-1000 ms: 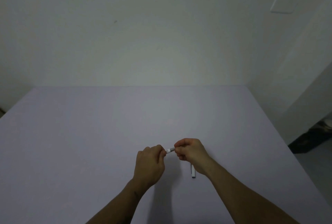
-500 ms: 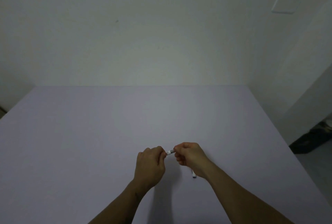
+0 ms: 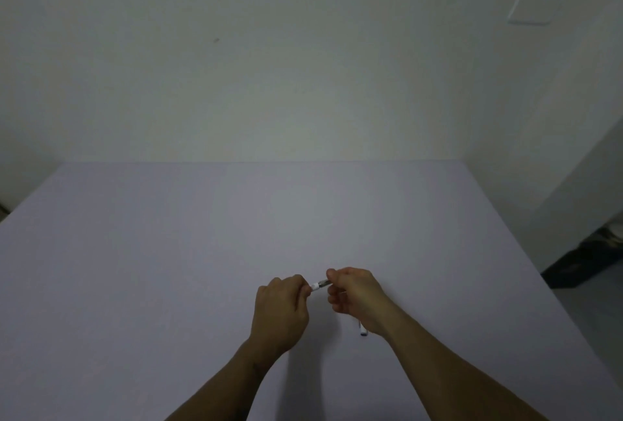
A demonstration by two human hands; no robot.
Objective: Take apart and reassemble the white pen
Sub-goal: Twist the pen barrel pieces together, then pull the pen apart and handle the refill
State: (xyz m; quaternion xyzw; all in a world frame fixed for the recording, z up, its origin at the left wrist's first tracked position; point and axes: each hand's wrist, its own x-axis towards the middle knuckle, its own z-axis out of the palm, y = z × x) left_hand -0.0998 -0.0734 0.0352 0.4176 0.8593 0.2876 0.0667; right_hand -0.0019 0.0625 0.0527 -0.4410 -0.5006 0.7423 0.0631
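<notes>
Both hands meet over the near middle of the pale lilac table [image 3: 168,269]. My left hand [image 3: 281,307] is closed in a fist around the white pen [image 3: 320,284], of which only a short white and grey stretch shows between the hands. My right hand [image 3: 354,294] pinches the pen's grey front end with thumb and forefinger, its other fingers curled loosely. A separate white pen part [image 3: 362,330] lies on the table under my right wrist, mostly hidden.
The table meets a white wall at the back and ends in an edge on the right. Beyond that edge a dark object [image 3: 580,265] sits on the floor. A white wall plate [image 3: 532,8] is high on the right.
Both hands have stayed close together on the pen and shifted only slightly. More of the white part on the table is covered by my right wrist than a second ago.
</notes>
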